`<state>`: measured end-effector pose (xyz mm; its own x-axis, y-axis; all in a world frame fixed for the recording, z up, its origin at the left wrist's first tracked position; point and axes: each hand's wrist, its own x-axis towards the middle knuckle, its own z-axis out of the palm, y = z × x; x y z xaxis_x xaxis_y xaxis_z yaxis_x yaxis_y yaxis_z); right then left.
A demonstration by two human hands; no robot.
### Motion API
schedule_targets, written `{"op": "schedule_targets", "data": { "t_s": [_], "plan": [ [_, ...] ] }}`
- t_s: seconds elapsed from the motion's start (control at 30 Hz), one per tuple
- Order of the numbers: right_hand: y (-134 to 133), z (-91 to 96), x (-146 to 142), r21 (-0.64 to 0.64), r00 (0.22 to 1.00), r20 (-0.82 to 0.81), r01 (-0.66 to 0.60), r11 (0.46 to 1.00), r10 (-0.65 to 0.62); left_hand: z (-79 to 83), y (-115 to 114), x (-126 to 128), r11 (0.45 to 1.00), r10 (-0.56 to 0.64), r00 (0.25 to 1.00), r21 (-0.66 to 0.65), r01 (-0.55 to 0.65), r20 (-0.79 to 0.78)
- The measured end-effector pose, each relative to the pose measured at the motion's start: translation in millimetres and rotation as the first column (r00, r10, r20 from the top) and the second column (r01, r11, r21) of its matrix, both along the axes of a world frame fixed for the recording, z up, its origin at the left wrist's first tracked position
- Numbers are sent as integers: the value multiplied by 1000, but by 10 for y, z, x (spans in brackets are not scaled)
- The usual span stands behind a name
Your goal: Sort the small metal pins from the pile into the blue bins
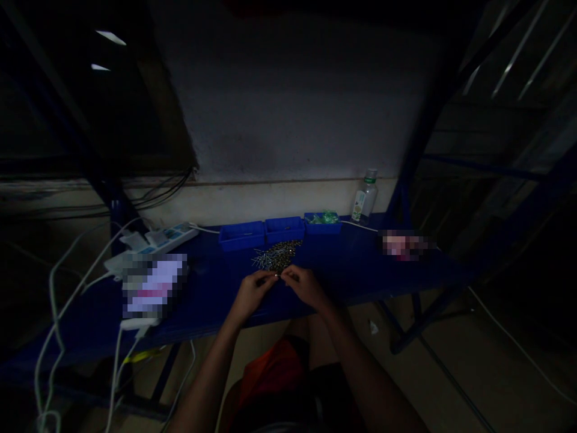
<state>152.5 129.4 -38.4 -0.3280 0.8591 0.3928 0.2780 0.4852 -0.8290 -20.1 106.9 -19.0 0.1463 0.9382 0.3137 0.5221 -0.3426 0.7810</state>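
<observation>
My left hand (256,291) and my right hand (303,285) meet at the front of the blue table, fingertips pinched close together. Between them shows a small light-coloured piece (277,275), too small and dark to name. Just beyond my fingers lies a loose pile of small thin metal pieces (276,256), like screws or pins, silvery on the left and brassy on the right. Behind the pile stand a long blue bin (241,243), a middle blue bin (284,236) and a right blue bin (323,229) with green plastic wrapping (330,217) in it.
A clear bottle (366,197) stands at the back right. To the left, a white power strip (174,238) with plugs and white cables (54,300) lies near a blurred-out object (155,285). Another blurred item (402,245) rests at the right. Blue frame posts flank the table (202,300).
</observation>
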Motion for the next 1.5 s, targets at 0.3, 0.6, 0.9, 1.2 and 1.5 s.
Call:
{"op": "schedule_targets", "data": {
  "t_s": [0.3, 0.6, 0.9, 1.2, 1.5],
  "plan": [
    [-30, 19, -9, 69, 995, 95, -45, 997, 38, 94, -66, 48, 1000, -28, 999, 9, 28, 31],
    [-38, 42, 0, 78, 995, 93, 20, 997, -27, 51, -60, 48, 1000, -17, 992, -3, 18, 126],
    [-64, 73, 2, 90, 990, 139, 8, 996, -21, 34, -45, 38, 995, -82, 993, -53, 86, 80],
    [-36, 29, -2, 66, 995, 73, 68, 996, -73, 52, -48, 32, 999, -35, 999, -16, 36, 28],
    [-32, 24, -16, 70, 994, 87, 65, 995, -71, 61, -68, 39, 999, -32, 999, -7, 32, 8]
  ]
}}
